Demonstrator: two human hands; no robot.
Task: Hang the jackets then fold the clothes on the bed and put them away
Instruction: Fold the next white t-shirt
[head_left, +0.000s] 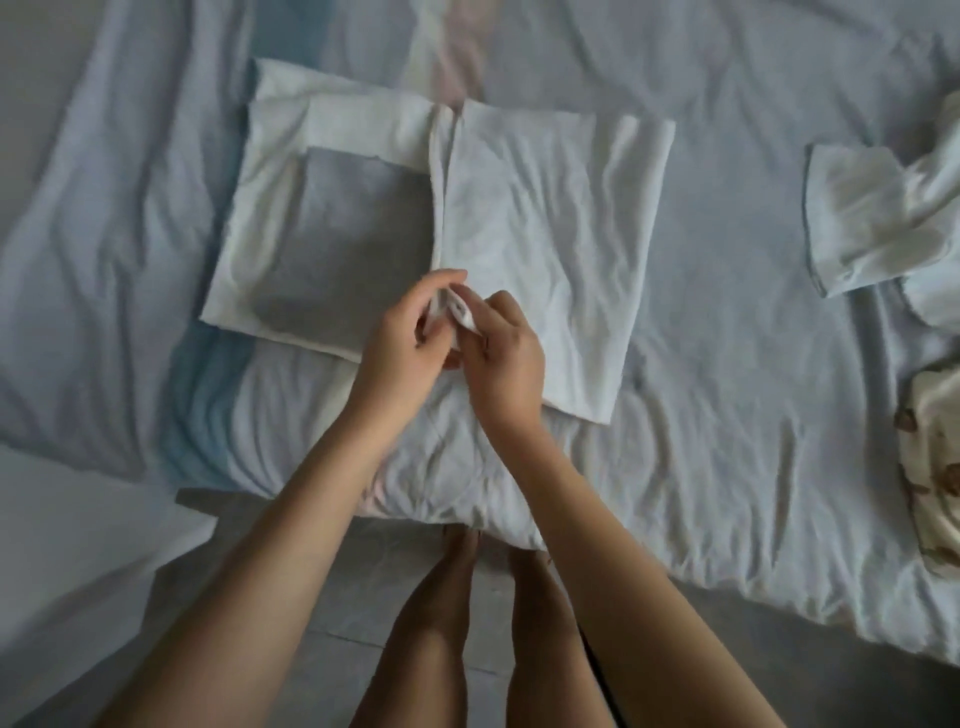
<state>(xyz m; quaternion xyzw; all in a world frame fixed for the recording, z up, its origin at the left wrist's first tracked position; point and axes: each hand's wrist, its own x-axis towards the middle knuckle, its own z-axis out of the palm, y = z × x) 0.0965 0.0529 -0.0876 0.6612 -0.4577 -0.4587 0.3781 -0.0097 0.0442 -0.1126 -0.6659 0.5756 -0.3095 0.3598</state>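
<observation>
Midway, I'd say: white shirt (545, 234) lies part-folded mid-bed (727, 364), my left hand (402, 338) and right hand (501, 358) both pinching a bit of it at its near edge. White garment (872, 218) and patterned piece (935, 467) wait at the bed's right edge.

Grey tiled floor (358, 587) at the bottom; a pale flat surface (78, 545), perhaps furniture, lower left, bordering it.

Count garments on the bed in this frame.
3: folded white garment at centre, near edge in the grip of left hand and right hand; loose white garment at right; cream printed cloth at right edge. More may lie out of frame.
</observation>
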